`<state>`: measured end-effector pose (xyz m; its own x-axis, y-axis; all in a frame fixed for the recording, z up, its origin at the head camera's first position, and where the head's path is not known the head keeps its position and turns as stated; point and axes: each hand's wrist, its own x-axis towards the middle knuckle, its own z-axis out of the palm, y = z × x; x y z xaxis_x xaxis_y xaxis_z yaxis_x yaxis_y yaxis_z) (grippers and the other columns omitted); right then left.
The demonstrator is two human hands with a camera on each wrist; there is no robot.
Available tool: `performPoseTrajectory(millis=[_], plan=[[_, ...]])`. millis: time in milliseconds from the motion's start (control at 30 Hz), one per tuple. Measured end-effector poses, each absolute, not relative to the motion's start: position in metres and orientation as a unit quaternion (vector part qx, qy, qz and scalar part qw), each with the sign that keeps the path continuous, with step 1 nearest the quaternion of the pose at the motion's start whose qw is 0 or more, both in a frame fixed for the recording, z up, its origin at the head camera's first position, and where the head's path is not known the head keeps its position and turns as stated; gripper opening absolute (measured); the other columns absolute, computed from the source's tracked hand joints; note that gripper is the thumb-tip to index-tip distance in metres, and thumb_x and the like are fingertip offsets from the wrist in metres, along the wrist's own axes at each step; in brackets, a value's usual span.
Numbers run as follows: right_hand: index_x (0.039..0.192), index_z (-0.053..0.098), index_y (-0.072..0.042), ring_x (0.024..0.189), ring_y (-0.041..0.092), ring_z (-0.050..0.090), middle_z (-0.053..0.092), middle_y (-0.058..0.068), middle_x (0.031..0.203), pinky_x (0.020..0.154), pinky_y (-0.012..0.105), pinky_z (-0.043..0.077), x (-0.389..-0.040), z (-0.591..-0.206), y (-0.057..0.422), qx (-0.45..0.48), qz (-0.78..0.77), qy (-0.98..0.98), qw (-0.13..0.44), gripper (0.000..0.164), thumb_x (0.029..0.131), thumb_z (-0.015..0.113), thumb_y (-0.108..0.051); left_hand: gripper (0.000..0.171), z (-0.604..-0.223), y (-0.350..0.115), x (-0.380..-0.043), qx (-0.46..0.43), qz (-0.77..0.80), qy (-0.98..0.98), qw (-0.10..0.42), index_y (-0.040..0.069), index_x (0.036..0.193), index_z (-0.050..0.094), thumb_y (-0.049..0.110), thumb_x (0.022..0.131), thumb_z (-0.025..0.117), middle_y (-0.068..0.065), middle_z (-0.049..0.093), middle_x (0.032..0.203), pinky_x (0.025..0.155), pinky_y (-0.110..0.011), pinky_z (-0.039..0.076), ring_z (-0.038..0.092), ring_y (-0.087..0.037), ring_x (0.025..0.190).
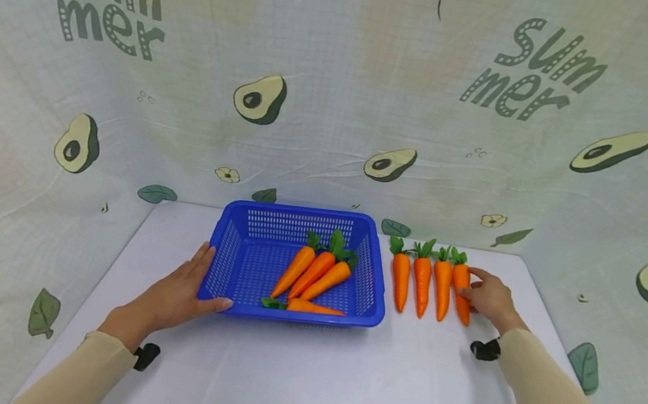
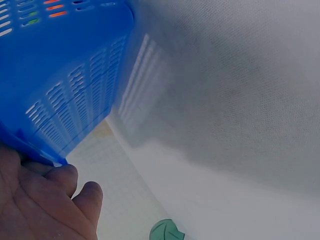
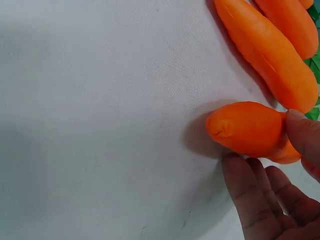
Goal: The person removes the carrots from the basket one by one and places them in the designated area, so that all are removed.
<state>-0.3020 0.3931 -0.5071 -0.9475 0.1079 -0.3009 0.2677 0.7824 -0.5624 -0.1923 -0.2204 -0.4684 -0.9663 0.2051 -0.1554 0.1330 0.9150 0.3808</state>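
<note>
In the head view a blue plastic basket [image 1: 374, 289] holds several orange carrots; three [image 1: 315, 272] lie slanted together and one [image 1: 313, 307] lies along the front wall. My left hand [image 1: 174, 288] rests at the basket's left front corner, fingers stretched along the left rim and thumb over the front rim. To the right of the basket, carrots lie in a row, leafy tops toward the back. My right hand [image 1: 491, 298] pinches the rightmost carrot [image 3: 245, 127], thumb on one side and fingers on the other. That carrot's tip points at the right wrist camera.
Three more carrots [image 1: 421, 286] stand in the row beside the held one, close to the basket's right wall. White cloth covers the table [image 1: 294, 383]. Behind and at both sides hangs a printed curtain [image 1: 332, 75] with avocados and lettering.
</note>
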Motion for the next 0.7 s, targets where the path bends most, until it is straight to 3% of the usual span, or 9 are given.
performPoseTrajectory(millis=[100, 333, 533, 700], plan=[[0.153, 0.025, -0.002, 0.082, 0.025, 0.067, 0.044, 0.034, 0.134, 0.074, 0.035, 0.059, -0.3, -0.505, 0.392, 0.094, -0.3, 0.941, 0.124, 0.073, 0.095, 0.061, -0.028, 0.124, -0.469, -0.22, -0.192, 0.086, 0.184, 0.974, 0.098, 0.013, 0.157, -0.009, 0.086, 0.075, 0.048, -0.009, -0.01, 0.165, 0.113, -0.066, 0.022, 0.013, -0.051, 0.146], [0.148, 0.034, 0.0, 0.109, 0.044, 0.056, 0.048, 0.033, 0.135, 0.092, 0.059, 0.049, -0.294, -0.495, 0.389, 0.071, -0.251, 0.963, 0.066, 0.064, 0.097, 0.053, -0.033, 0.124, -0.471, -0.221, -0.193, 0.084, 0.178, 0.976, 0.093, 0.013, 0.157, -0.009, 0.087, 0.074, 0.046, -0.009, -0.01, 0.165, 0.112, -0.067, 0.022, 0.013, -0.051, 0.146], [0.143, 0.042, -0.001, 0.114, 0.043, 0.056, 0.053, 0.028, 0.133, 0.091, 0.056, 0.052, -0.282, -0.463, 0.351, 0.055, -0.27, 0.961, -0.009, 0.056, 0.099, 0.051, -0.033, 0.125, -0.472, -0.224, -0.193, 0.086, 0.181, 0.975, 0.094, 0.013, 0.157, -0.009, 0.088, 0.074, 0.046, -0.009, -0.009, 0.165, 0.111, -0.068, 0.023, 0.013, -0.051, 0.146], [0.147, 0.04, -0.006, 0.109, 0.038, 0.062, 0.053, 0.023, 0.135, 0.09, 0.05, 0.055, -0.273, -0.422, 0.293, 0.012, -0.358, 0.934, 0.008, 0.059, 0.1, 0.052, -0.039, 0.125, -0.472, -0.222, -0.193, 0.088, 0.184, 0.975, 0.09, 0.013, 0.157, -0.009, 0.088, 0.074, 0.046, -0.01, -0.008, 0.165, 0.111, -0.068, 0.024, 0.013, -0.051, 0.145]])
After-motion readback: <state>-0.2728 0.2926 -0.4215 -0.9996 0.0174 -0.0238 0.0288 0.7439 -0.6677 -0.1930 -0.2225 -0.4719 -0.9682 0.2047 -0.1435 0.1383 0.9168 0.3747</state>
